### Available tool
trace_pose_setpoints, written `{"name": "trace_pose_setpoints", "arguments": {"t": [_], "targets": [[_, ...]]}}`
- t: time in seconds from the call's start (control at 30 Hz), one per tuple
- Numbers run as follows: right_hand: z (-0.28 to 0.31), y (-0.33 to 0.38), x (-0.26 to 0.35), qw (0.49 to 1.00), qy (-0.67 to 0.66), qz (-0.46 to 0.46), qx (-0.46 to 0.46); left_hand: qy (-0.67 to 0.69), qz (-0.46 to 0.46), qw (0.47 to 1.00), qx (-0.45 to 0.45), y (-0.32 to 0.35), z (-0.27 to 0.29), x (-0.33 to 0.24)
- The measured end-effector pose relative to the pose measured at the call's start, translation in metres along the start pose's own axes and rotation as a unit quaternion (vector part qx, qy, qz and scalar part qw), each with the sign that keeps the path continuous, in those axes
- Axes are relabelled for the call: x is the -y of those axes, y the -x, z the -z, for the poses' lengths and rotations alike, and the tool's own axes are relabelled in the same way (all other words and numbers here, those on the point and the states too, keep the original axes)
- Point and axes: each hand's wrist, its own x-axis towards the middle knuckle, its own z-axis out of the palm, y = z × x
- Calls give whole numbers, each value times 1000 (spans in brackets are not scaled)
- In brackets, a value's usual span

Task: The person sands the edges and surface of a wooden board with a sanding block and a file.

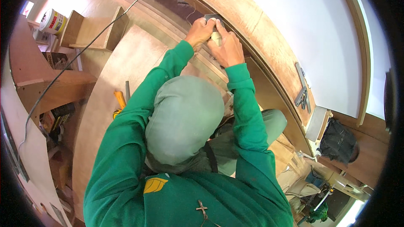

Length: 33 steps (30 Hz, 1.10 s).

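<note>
Both my hands meet at the edge of a long curved wooden panel (269, 29). A small tool with a pale yellow body (216, 38) and a dark flat end is between them. My right hand (228, 47) is closed round the yellow body. My left hand (200, 32) is closed with its fingertips pressed on the dark flat end, against the panel's edge. My fingers cover part of the tool, so its exact kind is unclear.
A black cable (90, 44) crosses on the left. A yellow-handled tool (120, 99) lies on a plywood sheet (101, 117) by my left arm. Dark metal clamp-like tools (302, 92) rest on the panel at right. A white bucket (53, 22) and a black bag (337, 141) stand farther off.
</note>
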Motion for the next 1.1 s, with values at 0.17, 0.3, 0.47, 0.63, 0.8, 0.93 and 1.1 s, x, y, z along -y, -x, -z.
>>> {"name": "trace_pose_setpoints", "arguments": {"t": [0.17, 0.3, 0.47, 0.63, 0.8, 0.93, 1.1], "targets": [[-4, -8, 1, 1000, -7, -3, -4, -5, 5, 1000, -3, -9, 4, 2], [1, -4, 8, 1000, 12, -3, 13, 12, 15, 1000, -18, 0, 3, -2], [-6, -9, 3, 1000, 1, 16, -11, 13, 17, 1000, -18, -2, 7, -6], [-7, -14, 3, 1000, -6, 1, 2, 22, 9, 1000, -3, -9, 7, -6], [-7, -10, 10, 1000, 6, 14, -10, -6, 0, 999, -33, -9, 14, 0], [-8, -14, 6, 1000, -1, 7, 0, 0, 2, 1000, -16, -8, 11, -3], [-11, -22, 10, 1000, -17, -4, 6, -14, -8, 999, -37, -16, 15, -3]]}}
